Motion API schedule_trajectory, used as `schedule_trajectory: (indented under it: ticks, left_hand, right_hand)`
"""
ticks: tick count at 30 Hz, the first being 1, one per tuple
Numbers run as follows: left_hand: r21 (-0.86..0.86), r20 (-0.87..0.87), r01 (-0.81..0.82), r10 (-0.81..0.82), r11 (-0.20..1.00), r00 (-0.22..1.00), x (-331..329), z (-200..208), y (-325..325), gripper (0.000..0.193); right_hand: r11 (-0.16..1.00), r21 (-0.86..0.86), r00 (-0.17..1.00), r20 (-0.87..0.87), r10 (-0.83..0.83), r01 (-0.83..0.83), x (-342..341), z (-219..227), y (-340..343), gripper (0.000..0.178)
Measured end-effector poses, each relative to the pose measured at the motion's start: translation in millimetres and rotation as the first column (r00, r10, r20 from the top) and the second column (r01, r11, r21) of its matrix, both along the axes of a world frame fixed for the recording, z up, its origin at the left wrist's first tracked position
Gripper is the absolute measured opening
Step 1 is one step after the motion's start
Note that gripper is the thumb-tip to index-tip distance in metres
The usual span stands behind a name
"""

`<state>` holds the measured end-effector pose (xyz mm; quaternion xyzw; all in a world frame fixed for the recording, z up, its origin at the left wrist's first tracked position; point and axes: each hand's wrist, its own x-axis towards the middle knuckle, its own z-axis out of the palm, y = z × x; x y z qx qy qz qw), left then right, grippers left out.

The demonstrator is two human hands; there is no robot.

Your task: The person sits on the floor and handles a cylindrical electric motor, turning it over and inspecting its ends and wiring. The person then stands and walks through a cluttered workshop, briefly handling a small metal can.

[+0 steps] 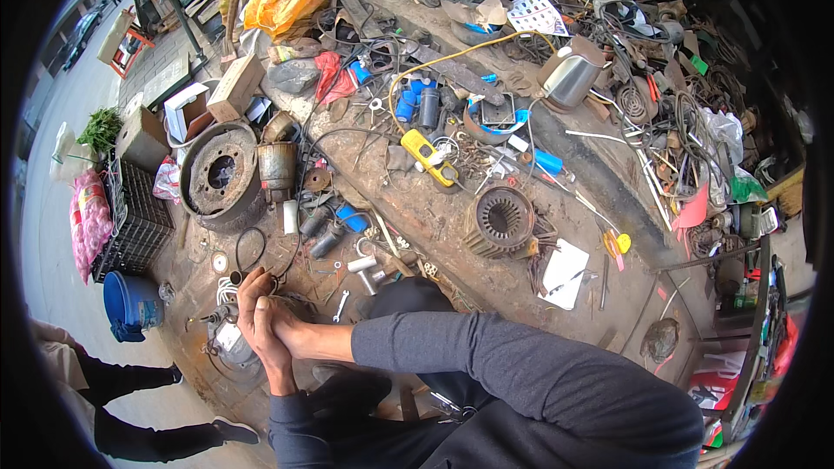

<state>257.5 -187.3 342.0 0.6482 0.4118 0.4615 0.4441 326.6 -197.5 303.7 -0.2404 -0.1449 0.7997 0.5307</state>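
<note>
My left hand [259, 330] and my right hand [295, 333] are pressed together at the lower left of the head view. The left fingers point up and bend inward, closed against the right hand. The right fingers are mostly hidden behind the left hand, and whatever the hands may hold does not show. Just left of and below them lies a round metal machine part [233, 343] with a pale label. A short dark pipe end [236, 278] shows beside my left fingertips. A small silver wrench [341, 306] lies on the ground right of my hands.
Ahead stand a rusty wheel rim [208, 191], a motor stator [501, 219] and a yellow power socket [429, 158] with a cord. A metal kettle [570, 75] and scrap lie further right. A blue bucket [132, 304] and another person's legs [130, 408] are at left.
</note>
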Motion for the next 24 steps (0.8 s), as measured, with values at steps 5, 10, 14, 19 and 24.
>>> schedule_trajectory:
  ticks: [5, 10, 14, 19, 24]
  left_hand:
    - [-0.008, 0.001, -0.004, 0.004, 1.0, 1.0, 0, 2, 0, 0.049]
    - [-0.023, 0.016, -0.015, 0.015, 1.0, 1.0, -1, 1, 1, 0.048]
    - [0.029, -0.036, -0.017, 0.018, 0.999, 0.999, -3, 1, 0, 0.047]
    - [0.022, -0.023, -0.006, 0.006, 1.0, 1.0, -2, 6, 0, 0.047]
    - [0.007, -0.005, -0.017, 0.017, 1.0, 1.0, 0, 13, -1, 0.047]
  right_hand:
    - [1.0, -0.002, 1.0, 0.004, 0.019, -0.019, -2, 1, 0, 0.041]
    - [1.0, -0.009, 1.0, 0.019, 0.023, -0.022, -1, 0, 2, 0.041]
    - [0.999, -0.011, 0.999, 0.026, 0.04, -0.04, -3, -2, 3, 0.041]
    - [0.998, -0.019, 0.997, 0.041, 0.066, -0.066, -6, -3, 4, 0.042]
    - [0.997, -0.023, 0.996, 0.049, 0.071, -0.07, -3, -5, 7, 0.042]
